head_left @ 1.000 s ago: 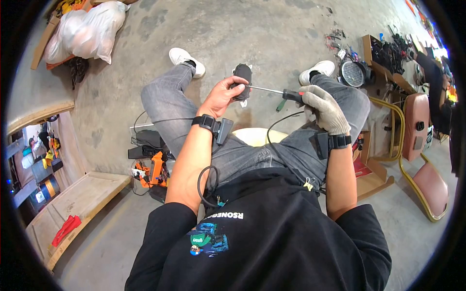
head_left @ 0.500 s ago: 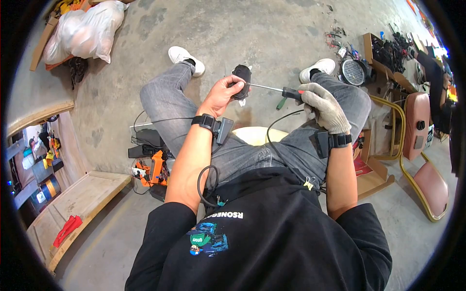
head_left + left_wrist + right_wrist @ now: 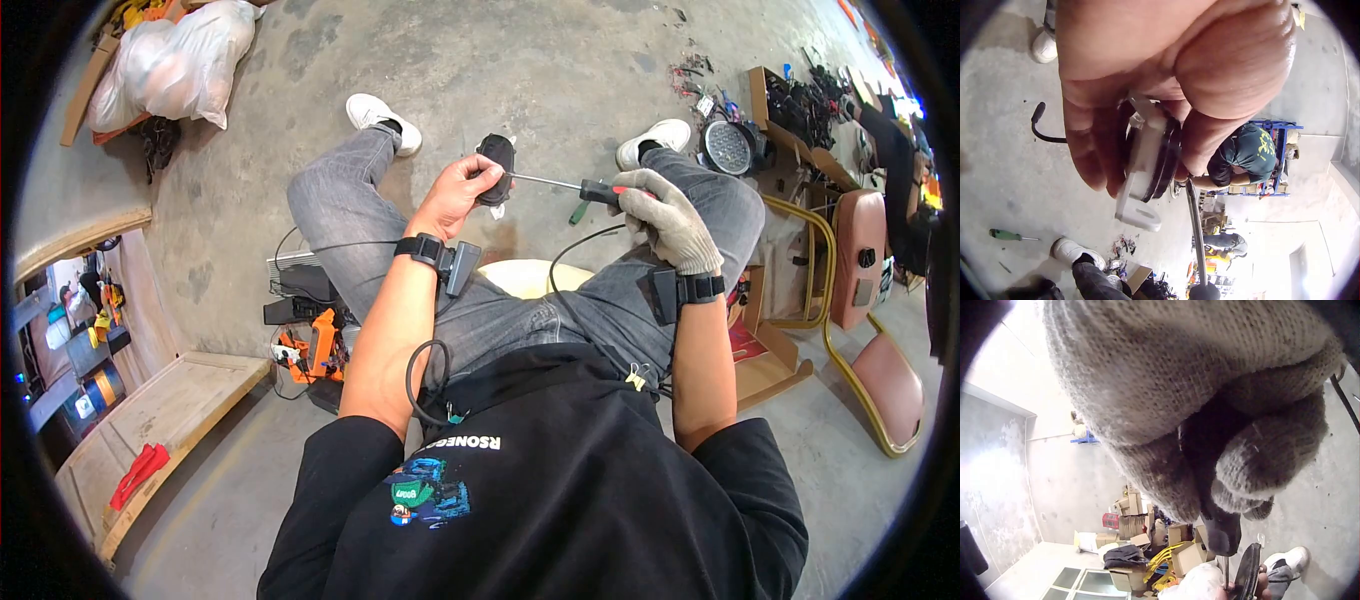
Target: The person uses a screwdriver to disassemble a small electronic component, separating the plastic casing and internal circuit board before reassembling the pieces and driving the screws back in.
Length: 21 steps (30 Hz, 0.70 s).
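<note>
My bare left hand (image 3: 455, 195) holds a dark oval part (image 3: 496, 168) between thumb and fingers, above the floor between the legs. In the left wrist view the part's side shows a whitish body (image 3: 1142, 164) with a pale tab and black edges. My gloved right hand (image 3: 668, 222) grips the black handle (image 3: 600, 192) of a screwdriver. Its metal shaft (image 3: 545, 181) points left, the tip touching or very near the part beside my left thumb; the thumb partly hides that spot. From the right wrist, the handle (image 3: 1221, 534) runs out of the curled glove (image 3: 1260, 459).
A green screwdriver (image 3: 578, 214) lies on the floor between the legs. To the right are a round lamp-like object (image 3: 727, 149), an open box and a pink chair (image 3: 858, 262). At left stand a wooden bench (image 3: 180, 410) and orange equipment (image 3: 322, 347); a white bag (image 3: 185, 70) lies upper left.
The dark part and the screwdriver have shifted very slightly to the left in the head view. Both hands keep their holds.
</note>
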### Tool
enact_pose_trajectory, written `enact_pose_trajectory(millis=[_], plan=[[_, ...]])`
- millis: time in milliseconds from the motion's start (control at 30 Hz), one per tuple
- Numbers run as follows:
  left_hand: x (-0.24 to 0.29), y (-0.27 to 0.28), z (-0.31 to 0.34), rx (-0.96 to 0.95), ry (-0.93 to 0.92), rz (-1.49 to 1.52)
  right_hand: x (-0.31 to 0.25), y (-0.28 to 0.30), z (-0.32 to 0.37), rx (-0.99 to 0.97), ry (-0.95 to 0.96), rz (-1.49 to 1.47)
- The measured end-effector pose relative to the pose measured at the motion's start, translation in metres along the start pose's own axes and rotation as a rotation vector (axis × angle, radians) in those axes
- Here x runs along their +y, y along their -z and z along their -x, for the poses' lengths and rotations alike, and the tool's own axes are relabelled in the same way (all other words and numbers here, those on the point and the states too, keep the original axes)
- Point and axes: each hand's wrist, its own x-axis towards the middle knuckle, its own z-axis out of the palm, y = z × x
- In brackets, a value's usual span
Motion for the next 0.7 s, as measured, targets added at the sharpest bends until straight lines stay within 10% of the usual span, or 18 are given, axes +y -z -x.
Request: enact_pose_trajectory(millis=[700], plan=[[0.0012, -0.0011, 0.0013, 0.017, 0.006, -0.05, 0.0019, 0.0, -0.0017, 0.017, 0.012, 0.041]])
